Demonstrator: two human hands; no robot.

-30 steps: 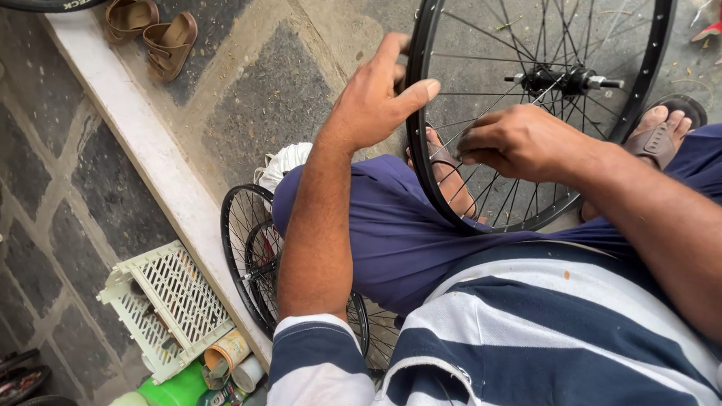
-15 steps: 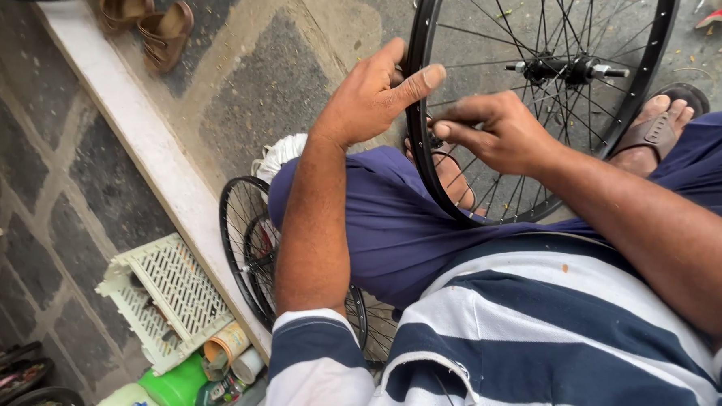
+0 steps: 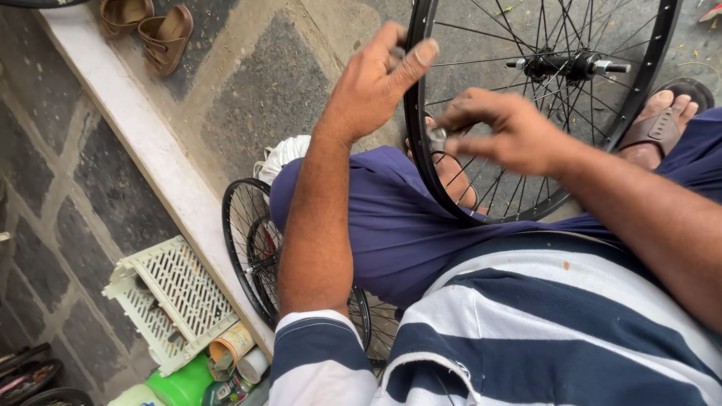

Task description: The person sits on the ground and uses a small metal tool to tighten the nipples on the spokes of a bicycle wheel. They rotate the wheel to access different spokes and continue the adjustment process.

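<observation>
Here the left hand [image 3: 374, 86] grasps the black spoked bicycle wheel rim [image 3: 420, 108], thumb over it; the right hand [image 3: 506, 132] pinches a small silver spoke tool [image 3: 438, 136] just right of the rim.

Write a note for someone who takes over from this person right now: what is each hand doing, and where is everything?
Left hand: on the black metal rim of the spoked bicycle wheel, thumb over the rim's edge, steadying it.
Right hand: inside the wheel among the thin spokes, fingers pinching a small silvery tool near the rim.
The wheel stands upright on the person's lap, its hub and axle uppermost in view.
A second, smaller black wheel leans by the white kerb; a white plastic crate lies below it.
Done and left: the pictures do not show how many spokes are finished.
</observation>
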